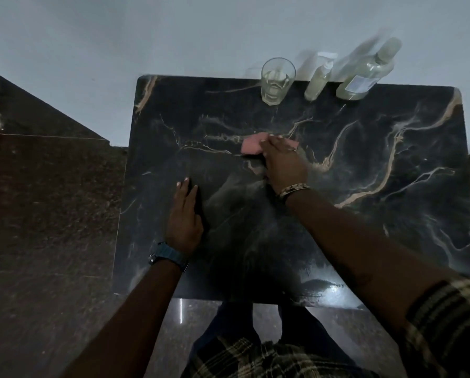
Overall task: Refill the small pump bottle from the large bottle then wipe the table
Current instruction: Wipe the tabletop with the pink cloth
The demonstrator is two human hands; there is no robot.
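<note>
A pink cloth [251, 145] lies on the black marble table [364, 227] near its middle. My right hand [283, 162] presses flat on the cloth, covering its right part. My left hand [186, 216] rests flat on the table to the left, fingers straight, holding nothing. At the far edge stand the small pump bottle [317, 83] and, to its right, the large clear bottle [364, 75], both upright and holding pale liquid.
A clear drinking glass [277, 81] stands left of the pump bottle at the far edge. A pale wall rises behind the table. Dark speckled floor lies to the left and in front, and a dark ledge [23, 110] runs at the far left.
</note>
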